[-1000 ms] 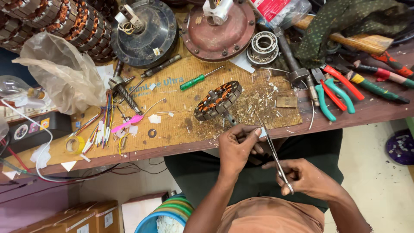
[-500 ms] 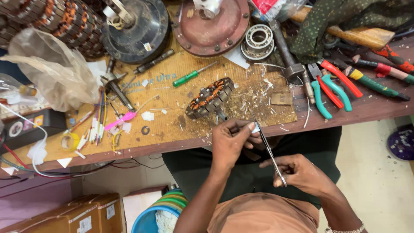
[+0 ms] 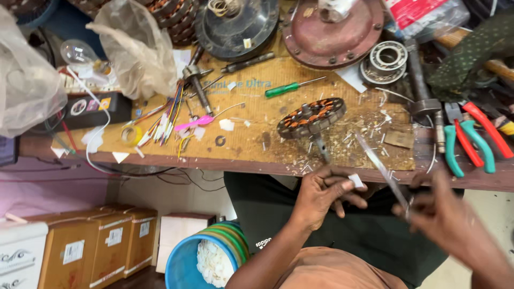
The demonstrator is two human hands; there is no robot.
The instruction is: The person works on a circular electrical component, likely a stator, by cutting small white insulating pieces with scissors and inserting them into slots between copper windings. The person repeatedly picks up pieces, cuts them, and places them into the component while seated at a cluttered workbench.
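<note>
While the head camera looks down over a cluttered wooden workbench, both hands sit off its near edge, above the person's lap. Left hand: fingers curled inward, pinching a small white strip between thumb and fingertips. Right hand: blurred, closed around the near end of a long thin metal blade, which slants up and left toward the bench edge. Whether the blade's far end touches the bench, I cannot tell. The two hands are near each other but not touching.

On the bench just beyond the left hand: a round fan stator with copper windings, tilted, its shaft pointing toward the near edge. Around it lies a scatter of pale scraps and shavings.

Far side, centre: a dark round motor housing and to its right a reddish-brown round cover. Right of that, a steel ball bearing. A green-handled screwdriver lies between the housings and the stator.

Right end of bench: pliers with teal handles and, beside them, pliers with red handles.

Left part of bench: a bundle of coloured wires, a roll of yellow tape, a crumpled clear plastic bag, a bare light bulb.

On the floor, near left: cardboard boxes and a blue bucket holding white scraps.
</note>
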